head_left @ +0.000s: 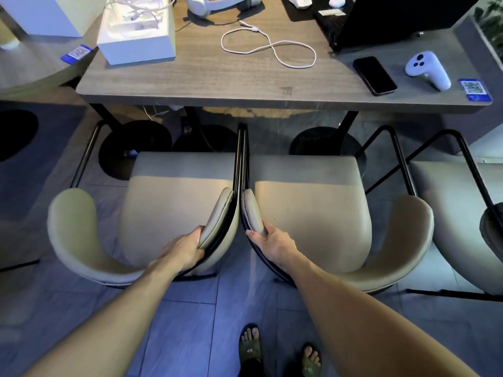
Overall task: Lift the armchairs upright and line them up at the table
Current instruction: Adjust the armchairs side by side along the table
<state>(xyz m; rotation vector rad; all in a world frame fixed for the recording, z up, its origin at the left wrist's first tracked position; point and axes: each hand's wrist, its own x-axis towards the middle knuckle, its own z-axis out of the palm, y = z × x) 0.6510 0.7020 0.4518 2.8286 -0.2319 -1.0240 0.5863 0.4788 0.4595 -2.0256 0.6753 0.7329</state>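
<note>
Two beige armchairs with black metal frames stand upright side by side, facing the grey wooden table [190, 85]. The left armchair [174, 202] and the middle armchair [313, 208] touch or nearly touch at their inner armrests. My left hand [185, 248] grips the left chair's right armrest pad. My right hand [272, 240] grips the middle chair's left armrest pad. A third armchair [457, 208] stands upright at the right edge, partly cut off.
On the table lie a white box [136, 36], a looped white cable [272, 47], a black phone [374, 76], a white controller [427, 69] and a laptop [394, 17]. Black round table bases [324, 142] sit under it. My sandalled feet [280, 352] stand on the tiled floor behind the chairs.
</note>
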